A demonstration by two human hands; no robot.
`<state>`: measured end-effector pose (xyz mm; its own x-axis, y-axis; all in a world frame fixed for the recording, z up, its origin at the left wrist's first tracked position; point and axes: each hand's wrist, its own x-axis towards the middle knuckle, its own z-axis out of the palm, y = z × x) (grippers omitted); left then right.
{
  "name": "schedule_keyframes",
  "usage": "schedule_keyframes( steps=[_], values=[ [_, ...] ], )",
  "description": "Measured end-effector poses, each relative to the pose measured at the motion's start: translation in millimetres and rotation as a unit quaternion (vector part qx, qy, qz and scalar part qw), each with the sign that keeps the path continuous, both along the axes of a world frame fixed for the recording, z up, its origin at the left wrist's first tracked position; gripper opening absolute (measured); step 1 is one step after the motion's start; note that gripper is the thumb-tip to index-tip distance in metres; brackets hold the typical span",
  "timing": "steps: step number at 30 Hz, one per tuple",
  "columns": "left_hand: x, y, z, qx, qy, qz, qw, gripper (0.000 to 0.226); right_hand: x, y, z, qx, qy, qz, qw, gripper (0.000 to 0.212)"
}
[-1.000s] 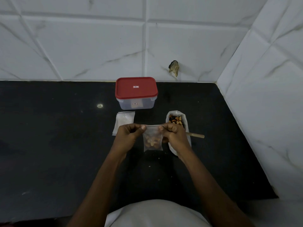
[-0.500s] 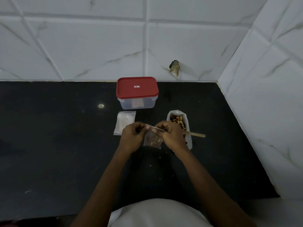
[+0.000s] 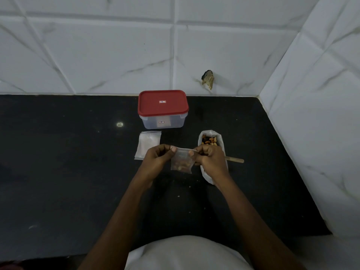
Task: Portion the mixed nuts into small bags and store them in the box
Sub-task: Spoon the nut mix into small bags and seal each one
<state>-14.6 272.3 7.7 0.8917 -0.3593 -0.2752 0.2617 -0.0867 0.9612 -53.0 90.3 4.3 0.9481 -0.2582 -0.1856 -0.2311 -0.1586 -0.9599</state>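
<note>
Sealing seems to be the step in hand. Held up in front of the box, a little right of its middle, the small bag hangs with a portion of nuts settled in its lower half. The left hand pinches the bag's top left corner between thumb and curled fingers, and the right hand pinches the top right corner likewise.

To close it well, I would hold the mouth taut and level so the nuts stay low, clear of the strip. Then run thumb and finger along the top from one corner to the other, pressing the air out on the way. Whether the strip is already partly shut cannot be told.

The box has its red lid on, so one hand must let go and lift it before the bag goes in. Empty bags lie just in front of the box's left half. The big bag of nuts stands front right of the box, with a wooden stick poking out beyond it.
</note>
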Motion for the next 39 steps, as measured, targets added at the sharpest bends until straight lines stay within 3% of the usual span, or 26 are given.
schedule_keyframes(
  steps=[4, 8, 14, 22, 29, 35, 39],
  values=[
    [-4, 3, -3, -0.052, 0.029, -0.031, 0.998, 0.034, 0, -3, -2, 0.022, 0.006, 0.005, 1.0, 0.013],
    [-8, 1, -7, -0.031, -0.008, -0.058, 0.998, 0.031, -3, 4, -4, 0.013, 0.019, 0.041, 0.999, 0.009],
    [-6, 6, -19, -0.01, 0.041, -0.008, 0.999, 0.013, -5, 10, -8, 0.064, 0.068, 0.054, 0.994, 0.012],
    [-17, 23, -31, 0.019, 0.086, 0.095, 0.992, 0.02, -7, 22, -23, 0.061, 0.134, 0.011, 0.989, 0.005],
    [-11, 46, -50, 0.176, 0.069, 0.038, 0.981, 0.016, 3, 40, -49, -0.045, 0.172, 0.021, 0.984, 0.009],
    [-2, 48, -58, 0.37, -0.033, 0.025, 0.928, 0.012, 9, 43, -58, -0.226, 0.135, 0.057, 0.963, 0.017],
    [-2, 48, -61, 0.398, -0.056, 0.036, 0.915, 0.014, 8, 43, -59, -0.247, 0.126, 0.047, 0.96, 0.021]
  ],
)
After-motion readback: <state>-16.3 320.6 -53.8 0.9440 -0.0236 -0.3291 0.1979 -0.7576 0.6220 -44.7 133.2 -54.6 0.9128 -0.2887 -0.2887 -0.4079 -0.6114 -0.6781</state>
